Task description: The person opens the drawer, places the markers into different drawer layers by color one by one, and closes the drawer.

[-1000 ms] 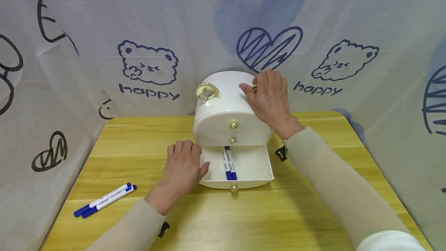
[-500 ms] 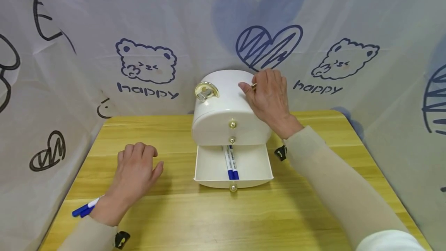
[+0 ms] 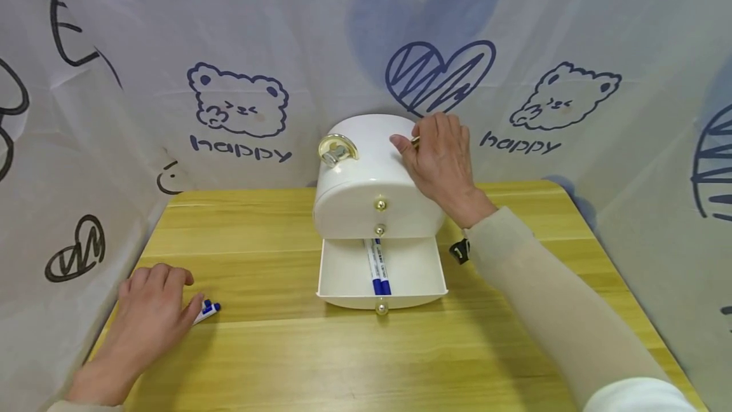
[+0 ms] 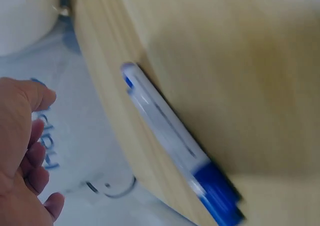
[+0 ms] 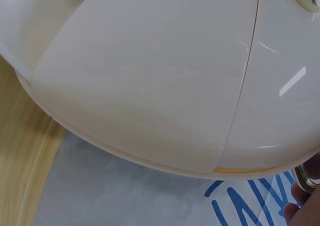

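My left hand (image 3: 150, 313), its fingers loosely bent and holding nothing, hovers over the left of the table. Beneath it in the head view, two white markers with blue caps (image 3: 207, 311) are mostly hidden; the left wrist view shows these markers (image 4: 167, 131) side by side on the wood. A white rounded storage box (image 3: 372, 151) stands at the table's back. My right hand (image 3: 443, 164) grips the gold handle (image 5: 306, 178) on its right side. The box's bottom drawer (image 3: 417, 272) is pulled out, with two blue-capped pens (image 3: 379, 272) lying in it.
On the box's left side is another gold handle (image 3: 337, 149). Round knobs (image 3: 380, 205) sit on its front, and one knob (image 3: 382, 308) sticks out from the open drawer. A printed white curtain (image 3: 332, 37) surrounds the wooden table (image 3: 343, 361).
My left hand has moved from beside the drawer leftward and toward me, now over the loose markers. The right hand keeps its grip on the box's handle.
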{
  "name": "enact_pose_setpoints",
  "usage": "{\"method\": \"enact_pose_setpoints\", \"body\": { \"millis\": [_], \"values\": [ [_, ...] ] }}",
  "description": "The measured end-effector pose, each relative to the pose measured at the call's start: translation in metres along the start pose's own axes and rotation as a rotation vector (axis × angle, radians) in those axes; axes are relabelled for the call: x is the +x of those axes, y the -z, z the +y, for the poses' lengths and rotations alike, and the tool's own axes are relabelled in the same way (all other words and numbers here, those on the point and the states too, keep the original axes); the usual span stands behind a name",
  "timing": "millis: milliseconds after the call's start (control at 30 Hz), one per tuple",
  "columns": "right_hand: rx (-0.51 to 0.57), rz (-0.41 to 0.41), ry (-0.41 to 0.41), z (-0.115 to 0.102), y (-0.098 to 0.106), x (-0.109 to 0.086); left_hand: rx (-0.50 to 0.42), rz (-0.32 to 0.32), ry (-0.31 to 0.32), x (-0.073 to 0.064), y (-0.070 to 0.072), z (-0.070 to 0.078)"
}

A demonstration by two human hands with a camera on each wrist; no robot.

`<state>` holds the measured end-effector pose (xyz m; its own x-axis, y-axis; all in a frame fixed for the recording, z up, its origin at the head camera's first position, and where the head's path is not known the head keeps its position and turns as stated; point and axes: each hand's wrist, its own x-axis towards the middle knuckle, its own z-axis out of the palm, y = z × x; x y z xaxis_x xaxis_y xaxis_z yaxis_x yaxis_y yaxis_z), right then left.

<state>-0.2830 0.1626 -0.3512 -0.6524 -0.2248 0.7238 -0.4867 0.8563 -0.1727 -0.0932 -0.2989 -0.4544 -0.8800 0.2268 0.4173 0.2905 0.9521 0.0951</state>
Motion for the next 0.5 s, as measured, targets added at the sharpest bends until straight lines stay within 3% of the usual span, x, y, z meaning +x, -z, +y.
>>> {"method": "enact_pose_setpoints", "body": {
  "millis": [300, 500],
  "values": [
    [-0.002, -0.016, -0.010, -0.001, 0.003, 0.000, 0.050, -0.112, 0.025, -0.029, 0.006, -0.032],
    [0.001, -0.016, -0.012, -0.001, 0.001, 0.001, 0.066, -0.226, 0.064, -0.042, 0.004, -0.042]
  ]
}}
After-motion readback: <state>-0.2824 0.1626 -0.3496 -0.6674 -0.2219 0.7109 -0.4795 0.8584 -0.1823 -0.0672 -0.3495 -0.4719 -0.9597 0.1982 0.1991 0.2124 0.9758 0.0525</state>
